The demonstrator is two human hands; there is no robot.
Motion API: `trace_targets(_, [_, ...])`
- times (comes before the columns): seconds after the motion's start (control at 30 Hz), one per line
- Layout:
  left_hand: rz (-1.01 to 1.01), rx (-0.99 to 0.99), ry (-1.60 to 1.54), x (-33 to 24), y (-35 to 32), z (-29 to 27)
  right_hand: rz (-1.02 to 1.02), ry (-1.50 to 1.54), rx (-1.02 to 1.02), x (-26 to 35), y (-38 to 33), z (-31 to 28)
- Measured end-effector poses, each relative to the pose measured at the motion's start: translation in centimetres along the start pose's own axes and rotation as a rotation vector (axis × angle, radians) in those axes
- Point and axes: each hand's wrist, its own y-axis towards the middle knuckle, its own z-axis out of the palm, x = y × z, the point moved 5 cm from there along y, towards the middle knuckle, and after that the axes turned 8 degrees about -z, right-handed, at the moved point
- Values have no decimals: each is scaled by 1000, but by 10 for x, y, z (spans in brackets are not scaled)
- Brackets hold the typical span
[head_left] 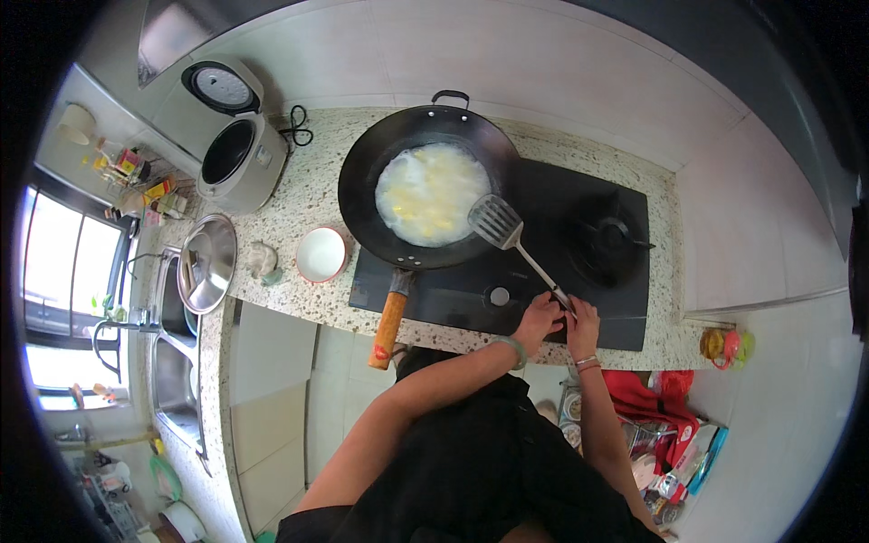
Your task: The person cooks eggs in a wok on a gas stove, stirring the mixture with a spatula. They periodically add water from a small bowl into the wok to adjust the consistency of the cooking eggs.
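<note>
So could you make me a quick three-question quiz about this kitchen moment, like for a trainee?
1. True or false: the slotted spatula rests with its blade on the rim of the wok.
2. What stands left of the wok? A) white bowl B) kettle C) plate
3. Which hands are at the spatula's handle end?

Key: 1 true. 2 A. 3 Both, left hand and right hand.

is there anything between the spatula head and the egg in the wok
Nothing visible. The slotted spatula head sits over the wok rim right beside the egg, its handle held by both the left hand and right hand.
</note>
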Motion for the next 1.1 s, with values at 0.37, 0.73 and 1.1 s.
trace_targets(0.37, [112,174,-202,-69,-98,12,105,337,-376,64,34,-62])
trace_targets(0.73, [865,-203,-160,-210,-251,-119,-27,1302,337,351,148,-44])
trace_targets(1.1, [748,-764,-51,-222,-236,-368,344,818,492,416,170,196])
